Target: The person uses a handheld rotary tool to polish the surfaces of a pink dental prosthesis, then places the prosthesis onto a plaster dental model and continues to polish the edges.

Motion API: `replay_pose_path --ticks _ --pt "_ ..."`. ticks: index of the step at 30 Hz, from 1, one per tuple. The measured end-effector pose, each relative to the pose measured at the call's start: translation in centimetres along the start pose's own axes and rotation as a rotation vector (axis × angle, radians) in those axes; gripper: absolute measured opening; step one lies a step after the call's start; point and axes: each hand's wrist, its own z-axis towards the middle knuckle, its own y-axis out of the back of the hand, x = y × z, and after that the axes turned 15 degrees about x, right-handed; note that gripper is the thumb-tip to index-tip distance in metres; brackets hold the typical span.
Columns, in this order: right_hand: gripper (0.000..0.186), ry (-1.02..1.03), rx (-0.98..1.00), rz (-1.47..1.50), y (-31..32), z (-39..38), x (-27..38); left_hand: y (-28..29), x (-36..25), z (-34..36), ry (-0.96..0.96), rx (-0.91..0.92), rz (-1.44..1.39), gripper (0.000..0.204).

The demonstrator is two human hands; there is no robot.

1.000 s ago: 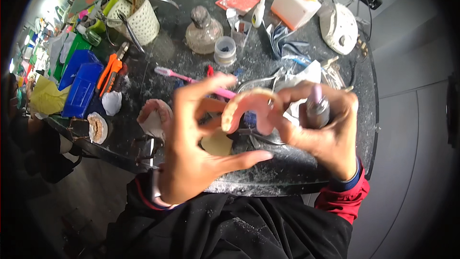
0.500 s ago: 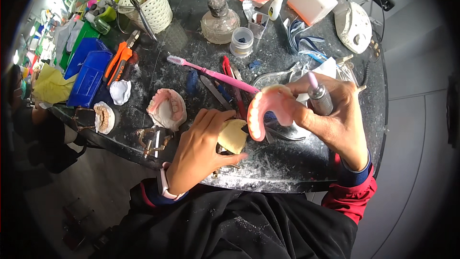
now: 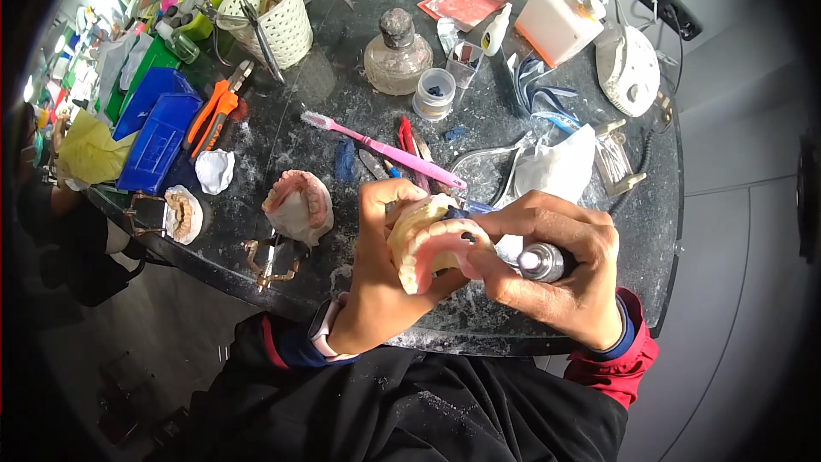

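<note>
Above the bench's front part, my left hand [image 3: 376, 269] is closed around a yellow plaster cast [image 3: 414, 217], which is partly hidden. A pink denture plate with cream teeth [image 3: 440, 238] overlaps the cast; whether it is seated cannot be told. My right hand [image 3: 560, 291] pinches the denture's right side between thumb and fingers. It also grips a metal rotary handpiece with a pale pink tip [image 3: 541, 263], pointing toward me. Just beyond my hands lies a pink toothbrush [image 3: 389, 151]. To the left stands a white plaster model with a pink denture [image 3: 298, 207].
Orange-handled pliers [image 3: 212, 115], blue trays [image 3: 154, 141] and a small plaster model [image 3: 183, 214] occupy the left. Toward the back are a white tool basket [image 3: 286, 30], a glass spirit lamp [image 3: 398, 60] and a white canister [image 3: 558, 21]. Crumpled white tissue [image 3: 560, 162] lies right.
My right hand has brought the denture left and down to the yellow cast. My left hand has lifted the cast and turned it. The handpiece tip now points toward me.
</note>
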Motion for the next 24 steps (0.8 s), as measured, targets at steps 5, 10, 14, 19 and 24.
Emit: replay_pose_path --ticks 5,10,14,19,24 --pt "0.033 0.027 0.036 -0.058 0.2 -0.2 -0.3 0.4 -0.8 0.5 -0.172 0.142 0.318 0.074" --pt "0.035 0.014 0.016 -0.014 0.4 0.0 -0.2 -0.3 -1.5 -0.1 -0.053 0.119 -0.620 0.074" --pt "0.036 0.058 -0.005 -0.049 0.3 -0.2 -0.6 -0.2 -3.1 0.4 0.197 -0.007 -0.637 0.082" --pt "0.040 0.081 0.001 -0.030 0.4 -0.1 -0.9 -0.1 -3.4 1.2 0.185 0.022 -0.463 0.068" --pt "0.043 0.037 0.116 0.015 1.5 0.2 -0.8 0.1 -2.4 0.8 0.131 0.006 -0.697 0.059"
